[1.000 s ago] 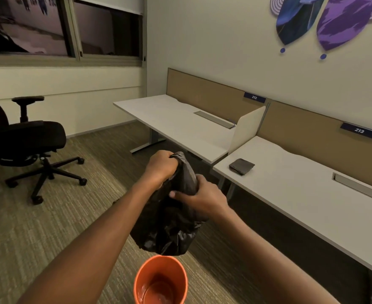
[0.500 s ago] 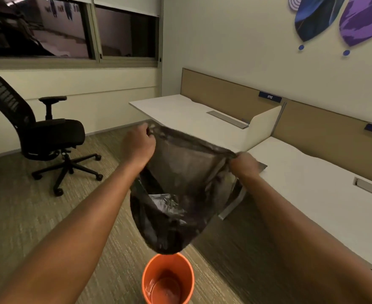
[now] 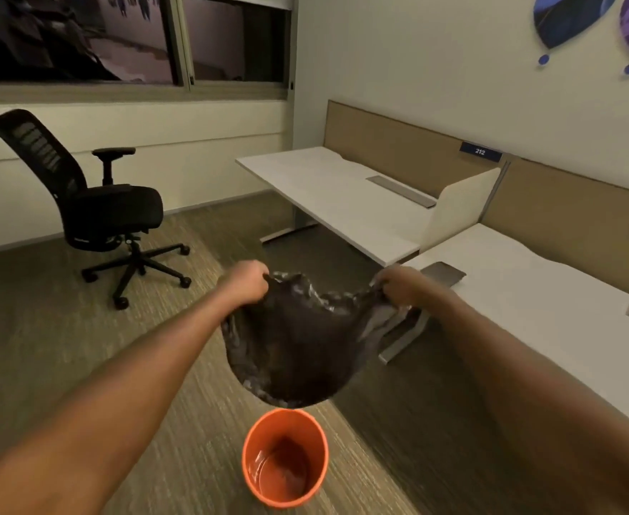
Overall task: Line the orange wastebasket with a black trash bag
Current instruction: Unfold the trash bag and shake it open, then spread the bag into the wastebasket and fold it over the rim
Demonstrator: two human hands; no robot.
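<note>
The black trash bag (image 3: pixel 298 347) hangs in the air, stretched wide between my two hands. My left hand (image 3: pixel 248 284) grips its top edge on the left, and my right hand (image 3: pixel 398 286) grips the top edge on the right. The bag's rounded bottom sags just above the orange wastebasket (image 3: pixel 255 477), which stands upright on the carpet with nothing in it. The bag does not touch the basket's rim.
A black office chair (image 3: pixel 97 210) stands on the carpet at the left. White desks (image 3: pixel 328 184) with tan partitions run along the right wall. A dark flat object (image 3: pixel 445 273) lies on the nearer desk, just behind my right hand.
My hands have pulled apart, spreading the bunched bag wide open, then dropped lower so its bottom sags closer over the wastebasket. The view has shifted a little.
</note>
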